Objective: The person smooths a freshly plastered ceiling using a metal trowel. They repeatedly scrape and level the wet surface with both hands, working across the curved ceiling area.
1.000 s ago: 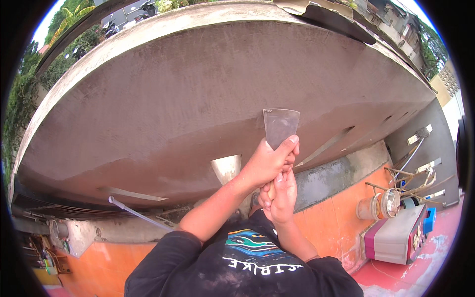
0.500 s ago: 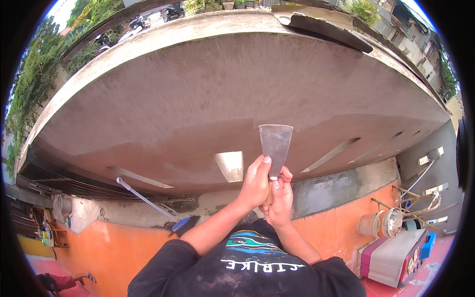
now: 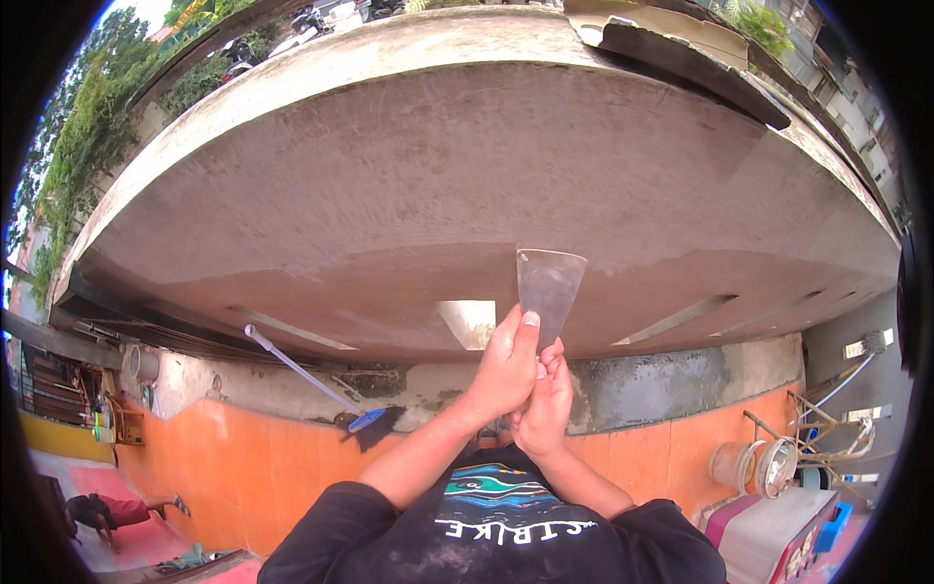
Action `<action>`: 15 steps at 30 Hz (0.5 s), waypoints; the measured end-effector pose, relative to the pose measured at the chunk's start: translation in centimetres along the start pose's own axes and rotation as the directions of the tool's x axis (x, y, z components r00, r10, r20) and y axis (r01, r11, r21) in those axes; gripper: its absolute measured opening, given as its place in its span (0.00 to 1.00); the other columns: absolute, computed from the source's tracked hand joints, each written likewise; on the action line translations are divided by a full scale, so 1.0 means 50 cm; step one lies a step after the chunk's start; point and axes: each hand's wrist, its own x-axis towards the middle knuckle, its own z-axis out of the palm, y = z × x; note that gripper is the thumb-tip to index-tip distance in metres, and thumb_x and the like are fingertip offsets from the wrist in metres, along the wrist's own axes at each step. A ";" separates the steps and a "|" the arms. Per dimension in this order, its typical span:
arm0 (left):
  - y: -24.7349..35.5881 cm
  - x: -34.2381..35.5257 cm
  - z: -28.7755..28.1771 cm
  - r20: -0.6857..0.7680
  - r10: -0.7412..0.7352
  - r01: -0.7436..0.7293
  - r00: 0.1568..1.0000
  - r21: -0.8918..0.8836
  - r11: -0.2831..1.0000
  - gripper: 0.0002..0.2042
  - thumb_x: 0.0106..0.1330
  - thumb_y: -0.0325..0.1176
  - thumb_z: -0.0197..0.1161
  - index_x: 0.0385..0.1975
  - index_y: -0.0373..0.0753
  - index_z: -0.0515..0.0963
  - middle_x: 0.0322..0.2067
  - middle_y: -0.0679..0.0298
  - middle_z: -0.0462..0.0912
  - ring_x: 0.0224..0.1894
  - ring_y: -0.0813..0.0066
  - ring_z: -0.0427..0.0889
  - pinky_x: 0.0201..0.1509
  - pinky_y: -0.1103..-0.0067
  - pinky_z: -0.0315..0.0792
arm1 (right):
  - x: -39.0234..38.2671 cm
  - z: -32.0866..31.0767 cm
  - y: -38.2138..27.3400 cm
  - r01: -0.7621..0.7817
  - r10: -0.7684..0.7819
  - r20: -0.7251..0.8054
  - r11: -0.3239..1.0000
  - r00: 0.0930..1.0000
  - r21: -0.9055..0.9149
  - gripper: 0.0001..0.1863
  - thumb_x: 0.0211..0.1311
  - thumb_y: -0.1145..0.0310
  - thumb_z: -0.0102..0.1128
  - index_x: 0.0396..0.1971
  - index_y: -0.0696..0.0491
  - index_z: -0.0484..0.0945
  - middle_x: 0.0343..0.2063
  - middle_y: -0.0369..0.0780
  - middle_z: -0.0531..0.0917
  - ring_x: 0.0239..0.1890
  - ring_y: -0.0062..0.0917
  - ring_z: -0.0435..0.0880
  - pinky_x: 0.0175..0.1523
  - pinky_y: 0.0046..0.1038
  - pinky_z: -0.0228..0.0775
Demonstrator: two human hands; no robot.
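I hold a putty knife (image 3: 550,287) upright in front of me, its wide metal blade seen against a grey-brown plastered wall (image 3: 370,175). My left hand (image 3: 508,360) is closed on the knife, thumb at the narrow lower part of the blade. My right hand (image 3: 545,404) is closed below it, apparently around the handle, which is mostly hidden by the fingers. Behind the blade the wall has a darker lower band with long slots and a pale rectangular opening (image 3: 457,321).
A long-handled broom (image 3: 365,419) leans at the left. Orange flooring (image 3: 233,477) runs below the wall. Buckets (image 3: 778,467), a metal frame (image 3: 846,438) and a boxy grey-purple object (image 3: 759,530) stand right. Another person (image 3: 102,516) is at lower left. A bent sheet (image 3: 681,68) lies atop the wall.
The blade and both hands sit lower in the picture than a second ago, still gripping. The view has shifted, bringing the broom's blue head and the other person into sight.
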 end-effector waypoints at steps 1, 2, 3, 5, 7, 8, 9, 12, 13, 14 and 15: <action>0.003 0.002 -0.002 0.012 0.010 -0.010 1.000 -0.002 1.000 0.14 0.78 0.40 0.38 0.39 0.37 0.65 0.23 0.67 0.69 0.26 0.81 0.71 0.31 0.81 0.69 | 0.001 0.004 0.000 0.003 -0.003 0.013 1.000 1.000 0.018 0.05 0.76 0.68 0.41 0.46 0.49 0.60 0.29 0.34 0.76 0.13 0.10 0.65 0.15 0.15 0.56; 0.006 0.003 -0.003 0.026 0.020 -0.020 0.999 -0.004 1.000 0.14 0.78 0.40 0.38 0.39 0.37 0.65 0.23 0.67 0.69 0.26 0.81 0.70 0.31 0.80 0.69 | 0.001 0.006 0.000 0.005 -0.009 0.062 0.998 0.998 0.059 0.05 0.76 0.68 0.41 0.46 0.49 0.59 0.29 0.34 0.76 0.13 0.10 0.65 0.15 0.15 0.56; 0.008 0.005 -0.004 0.026 0.023 -0.023 0.999 -0.005 1.000 0.13 0.78 0.40 0.37 0.39 0.37 0.65 0.23 0.67 0.69 0.25 0.81 0.70 0.30 0.80 0.69 | 0.002 0.008 0.000 0.006 -0.007 0.030 1.000 1.000 0.031 0.05 0.77 0.68 0.41 0.46 0.49 0.59 0.29 0.34 0.75 0.13 0.10 0.65 0.15 0.15 0.56; 0.010 0.005 -0.005 0.027 0.014 -0.014 1.000 0.001 1.000 0.13 0.78 0.39 0.37 0.38 0.37 0.64 0.22 0.67 0.69 0.25 0.81 0.70 0.30 0.80 0.68 | 0.002 0.011 0.001 0.007 -0.009 0.053 0.999 0.999 0.044 0.05 0.77 0.67 0.40 0.47 0.48 0.58 0.28 0.34 0.75 0.13 0.10 0.65 0.15 0.15 0.56; 0.012 0.004 -0.005 0.026 0.025 -0.025 0.999 0.006 1.000 0.13 0.78 0.38 0.37 0.38 0.36 0.65 0.22 0.67 0.69 0.25 0.81 0.69 0.30 0.80 0.68 | 0.001 0.012 0.002 0.009 -0.008 0.048 1.000 0.999 -0.009 0.07 0.77 0.61 0.41 0.46 0.46 0.58 0.29 0.35 0.74 0.13 0.11 0.65 0.14 0.15 0.55; 0.013 0.003 -0.005 0.032 0.018 -0.018 0.999 0.012 1.000 0.12 0.77 0.38 0.37 0.38 0.36 0.65 0.22 0.67 0.69 0.24 0.81 0.69 0.30 0.80 0.68 | 0.000 0.013 0.002 0.012 -0.013 0.061 1.000 0.998 0.005 0.09 0.77 0.57 0.42 0.45 0.45 0.58 0.29 0.35 0.73 0.13 0.11 0.65 0.14 0.15 0.54; 0.014 0.001 -0.005 0.029 0.024 -0.024 0.999 0.020 1.000 0.12 0.77 0.37 0.37 0.38 0.36 0.65 0.22 0.67 0.69 0.24 0.81 0.68 0.30 0.80 0.68 | -0.001 0.014 0.003 0.016 -0.015 0.060 1.000 0.998 -0.022 0.09 0.77 0.57 0.41 0.45 0.45 0.58 0.29 0.35 0.73 0.12 0.11 0.64 0.14 0.15 0.54; 0.019 -0.004 -0.006 0.028 0.018 -0.019 0.999 0.021 1.000 0.11 0.77 0.36 0.37 0.39 0.36 0.65 0.22 0.67 0.69 0.24 0.81 0.68 0.30 0.80 0.68 | -0.004 0.016 0.003 0.023 -0.022 0.079 1.000 0.997 -0.014 0.08 0.77 0.58 0.41 0.45 0.44 0.58 0.28 0.35 0.73 0.12 0.12 0.64 0.14 0.15 0.54; 0.019 -0.004 -0.006 0.029 0.011 -0.011 1.000 0.012 1.000 0.11 0.77 0.36 0.37 0.39 0.36 0.65 0.22 0.67 0.69 0.24 0.81 0.68 0.30 0.80 0.68 | -0.005 0.017 0.003 0.025 -0.024 0.076 1.000 0.997 -0.004 0.08 0.77 0.58 0.41 0.45 0.44 0.58 0.28 0.34 0.73 0.12 0.12 0.64 0.14 0.15 0.54; 0.019 -0.005 -0.006 0.042 0.016 -0.016 0.999 0.002 1.000 0.11 0.76 0.36 0.37 0.39 0.36 0.65 0.22 0.67 0.69 0.24 0.81 0.68 0.30 0.80 0.68 | -0.005 0.017 0.002 0.025 -0.028 0.115 0.999 0.993 0.028 0.07 0.77 0.58 0.40 0.45 0.44 0.58 0.27 0.34 0.73 0.12 0.12 0.64 0.14 0.15 0.54; 0.016 -0.004 -0.007 0.009 0.007 -0.007 1.000 0.043 0.999 0.12 0.77 0.36 0.37 0.39 0.36 0.65 0.22 0.67 0.69 0.24 0.82 0.68 0.30 0.80 0.68 | -0.005 0.016 0.002 0.016 -0.015 0.071 1.000 0.997 -0.004 0.08 0.77 0.58 0.41 0.45 0.44 0.58 0.27 0.34 0.73 0.12 0.12 0.64 0.13 0.15 0.54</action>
